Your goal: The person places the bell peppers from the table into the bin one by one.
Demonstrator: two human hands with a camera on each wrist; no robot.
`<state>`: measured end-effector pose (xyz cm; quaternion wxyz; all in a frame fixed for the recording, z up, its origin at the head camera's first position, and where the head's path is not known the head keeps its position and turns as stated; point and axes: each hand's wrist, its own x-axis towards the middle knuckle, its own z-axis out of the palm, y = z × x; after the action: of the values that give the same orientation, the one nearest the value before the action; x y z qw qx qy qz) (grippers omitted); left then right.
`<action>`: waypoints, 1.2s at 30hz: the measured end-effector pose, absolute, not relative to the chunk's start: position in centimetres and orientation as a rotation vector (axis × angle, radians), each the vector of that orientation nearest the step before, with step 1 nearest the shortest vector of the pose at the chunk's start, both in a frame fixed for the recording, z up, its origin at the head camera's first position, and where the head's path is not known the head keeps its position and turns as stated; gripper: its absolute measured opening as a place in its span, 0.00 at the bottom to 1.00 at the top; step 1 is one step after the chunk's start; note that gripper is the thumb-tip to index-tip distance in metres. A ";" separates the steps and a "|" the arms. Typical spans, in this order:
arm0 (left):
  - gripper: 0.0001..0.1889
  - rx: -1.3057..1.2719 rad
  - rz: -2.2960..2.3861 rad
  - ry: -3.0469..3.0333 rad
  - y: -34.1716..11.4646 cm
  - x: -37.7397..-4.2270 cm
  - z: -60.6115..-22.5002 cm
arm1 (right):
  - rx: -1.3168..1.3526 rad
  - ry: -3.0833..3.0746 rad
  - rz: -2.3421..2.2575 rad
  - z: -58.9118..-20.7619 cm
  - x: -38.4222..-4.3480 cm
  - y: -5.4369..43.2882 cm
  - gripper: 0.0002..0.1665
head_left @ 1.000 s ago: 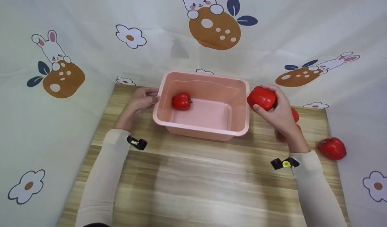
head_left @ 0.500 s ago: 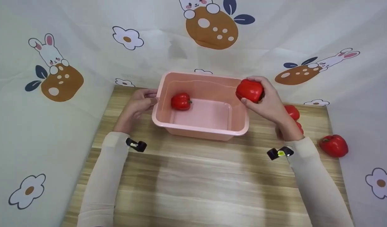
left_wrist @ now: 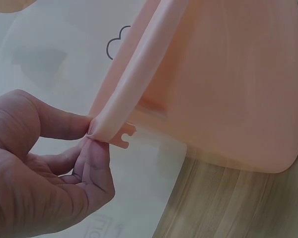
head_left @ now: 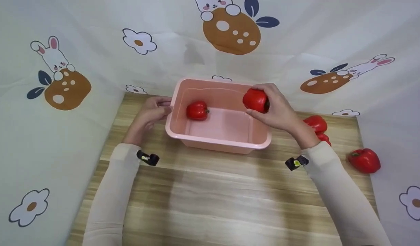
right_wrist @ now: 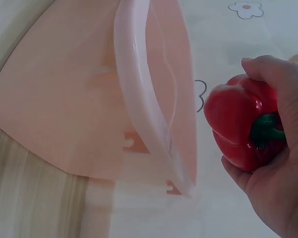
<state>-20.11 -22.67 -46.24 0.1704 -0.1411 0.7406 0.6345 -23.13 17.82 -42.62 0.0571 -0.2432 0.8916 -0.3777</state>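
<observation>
My left hand (head_left: 154, 110) pinches the left rim of a pink plastic bin (head_left: 217, 141) between thumb and fingers; the left wrist view shows the thumb on top of the rim (left_wrist: 134, 69). My right hand (head_left: 276, 107) grips a red bell pepper (head_left: 255, 100) above the right part of the bin. In the right wrist view the held pepper's green stem (right_wrist: 268, 130) faces the palm. Inside the bin, at its left end, lies another red bell pepper (head_left: 197, 110).
Right of the bin, two red peppers (head_left: 316, 123) sit close together on the wooden table (head_left: 213, 191), partly behind my right forearm. A further red pepper (head_left: 364, 160) lies at the table's right edge. A printed cloth (head_left: 175, 44) rises behind and along both sides.
My right hand has carried the red bell pepper leftward, from outside the bin's right rim to over its inside. My left hand has stayed on the left rim.
</observation>
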 end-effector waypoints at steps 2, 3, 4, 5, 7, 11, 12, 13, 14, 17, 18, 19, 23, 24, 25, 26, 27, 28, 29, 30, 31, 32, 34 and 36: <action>0.29 -0.393 1.801 2.108 -22.6 -20.2 -46.2 | -0.770 2.706 -1.123 -42.4 -23.3 17.6 0.46; 0.29 -0.385 1.798 2.110 -22.6 -20.2 -46.2 | -0.786 2.708 -1.113 -42.2 -23.4 17.5 0.46; 0.28 -0.379 1.798 2.110 -22.6 -20.3 -46.2 | -0.800 2.709 -1.103 -42.1 -23.4 17.4 0.45; 0.28 -0.370 1.796 2.112 -22.6 -20.3 -46.2 | -0.817 2.714 -1.090 -42.0 -23.4 17.3 0.44; 0.28 -0.361 1.796 2.121 -22.6 -20.3 -46.3 | -0.846 2.723 -1.063 -41.9 -23.6 17.1 0.43; 0.27 -0.352 1.811 2.130 -22.6 -20.2 -46.3 | -0.893 2.733 -1.013 -41.7 -23.9 16.7 0.41; 0.27 -0.354 1.817 2.130 -22.7 -20.2 -46.3 | -0.903 2.730 -1.002 -41.7 -24.0 16.6 0.41; 0.27 -0.353 1.821 2.129 -22.7 -20.2 -46.3 | -0.909 2.727 -0.991 -41.6 -24.1 16.6 0.40; 0.27 -0.351 1.823 2.128 -22.7 -20.2 -46.4 | -0.916 2.724 -0.978 -41.6 -24.2 16.5 0.41; 0.26 -0.344 1.822 2.123 -22.7 -20.2 -46.4 | -0.941 2.717 -0.920 -41.5 -24.4 16.4 0.41; 0.26 -0.346 1.826 2.119 -22.7 -20.2 -46.4 | -0.947 2.715 -0.903 -41.4 -24.5 16.4 0.42; 0.27 -0.342 1.825 2.120 -22.7 -20.1 -46.4 | -0.952 2.712 -0.887 -41.3 -24.5 16.3 0.42; 0.27 -0.335 1.822 2.115 -22.8 -20.1 -46.4 | -0.978 2.708 -0.850 -41.0 -24.6 16.1 0.44; 0.27 -0.338 1.816 2.118 -22.8 -20.1 -46.4 | -0.981 2.712 -0.852 -41.0 -24.6 16.0 0.43; 0.28 -0.338 1.814 2.116 -22.8 -20.1 -46.4 | -0.979 2.716 -0.860 -40.9 -24.6 16.1 0.43; 0.28 -0.340 1.811 2.115 -22.8 -20.1 -46.3 | -0.978 2.722 -0.869 -40.8 -24.5 16.1 0.42; 0.28 -0.341 1.808 2.118 -22.8 -20.0 -46.3 | -0.981 2.731 -0.878 -40.8 -24.5 16.1 0.41; 0.28 -0.341 1.802 2.124 -22.7 -20.0 -46.2 | -0.981 2.737 -0.889 -40.7 -24.5 16.2 0.40; 0.28 -0.343 1.799 2.127 -22.8 -20.0 -46.2 | -0.984 2.742 -0.901 -40.7 -24.5 16.3 0.38; 0.28 -0.343 1.798 2.125 -22.8 -20.0 -46.2 | -0.993 2.748 -0.910 -40.7 -24.5 16.4 0.37; 0.28 -0.341 1.799 2.124 -22.8 -20.0 -46.2 | -0.990 2.753 -0.918 -40.7 -24.5 16.5 0.36; 0.28 -0.340 1.796 2.127 -22.8 -20.0 -46.2 | -0.989 2.759 -0.922 -40.7 -24.5 16.7 0.36; 0.28 -0.336 1.799 2.127 -22.6 -20.0 -46.2 | -0.974 2.768 -0.930 -40.9 -24.5 17.2 0.35; 0.27 -0.322 1.805 2.129 -22.4 -20.1 -46.3 | -0.951 2.786 -0.935 -41.0 -24.3 17.8 0.35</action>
<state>-20.10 -22.43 -46.26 0.1650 -0.1129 0.7473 0.6336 -24.32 17.79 -41.01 0.0267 -0.3077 0.9016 -0.3027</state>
